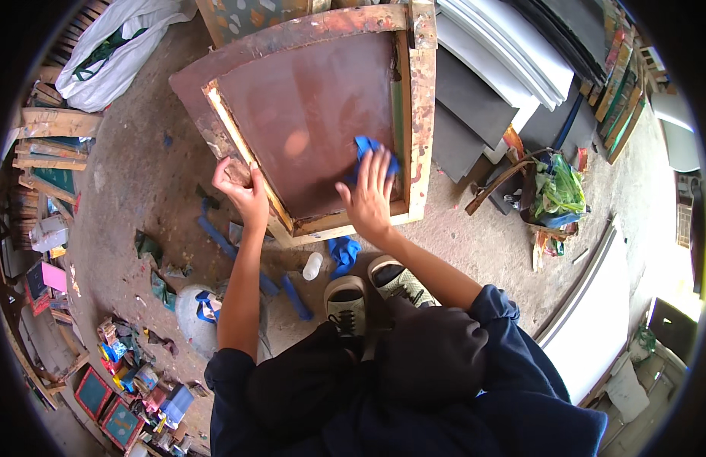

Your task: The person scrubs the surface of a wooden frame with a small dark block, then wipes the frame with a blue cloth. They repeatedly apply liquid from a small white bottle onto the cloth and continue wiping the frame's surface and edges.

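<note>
A large wooden frame point(421, 114) with a shiny brown panel point(315, 99) inside it stands tilted in front of me. My left hand point(245, 194) is closed round the frame's left rail, thumb on the inner side. Over the lower right of the panel, my right hand point(372, 194) presses a bunched blue cloth point(363, 143) against the surface, its fingers stretched over the cloth. Part of the cloth is hidden under the palm. Another blue cloth point(343, 255) lies below the frame's bottom rail, near my shoes.
A small white bottle point(312, 266) and blue strips point(296, 297) lie on the floor by my feet. White and grey sheets point(497, 61) are stacked at the right, beside a container with a green plastic bag point(560, 189). A white sack point(109, 61) and cluttered frames line the left.
</note>
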Demonstrator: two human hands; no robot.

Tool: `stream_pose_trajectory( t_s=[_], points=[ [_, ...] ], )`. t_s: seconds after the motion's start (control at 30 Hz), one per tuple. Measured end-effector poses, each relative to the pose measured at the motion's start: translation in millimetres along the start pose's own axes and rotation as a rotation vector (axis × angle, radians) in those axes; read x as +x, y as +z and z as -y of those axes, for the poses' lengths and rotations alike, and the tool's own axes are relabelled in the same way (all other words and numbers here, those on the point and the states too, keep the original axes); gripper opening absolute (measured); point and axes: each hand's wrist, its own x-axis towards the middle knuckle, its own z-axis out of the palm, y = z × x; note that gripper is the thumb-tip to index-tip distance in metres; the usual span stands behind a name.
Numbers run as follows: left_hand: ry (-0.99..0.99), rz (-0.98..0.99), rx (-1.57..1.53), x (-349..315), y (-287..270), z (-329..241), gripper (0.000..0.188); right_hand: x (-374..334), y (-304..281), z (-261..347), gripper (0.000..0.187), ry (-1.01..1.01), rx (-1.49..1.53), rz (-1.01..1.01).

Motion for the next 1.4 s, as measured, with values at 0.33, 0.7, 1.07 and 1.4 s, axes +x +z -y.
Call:
stream_pose_trajectory(
  t_s=[0.33,0.7,1.07,1.4],
  points=[
    [-0.038,0.023,0.000,-2,3,-1,0.050,-7,-9,-22,0.076,-0.101,0.019,0.017],
    [0.083,0.008,0.088,3,3,3,0.050,42,-51,-44,0.047,-0.555,-0.184,-0.302],
    [0.081,0.053,0.038,4,3,2,0.051,61,-64,-31,0.030,-0.590,-0.001,-0.297],
    [0.075,0.042,0.013,3,3,3,0.050,29,-43,-67,0.020,-0.719,-0.297,-0.028]
  ],
)
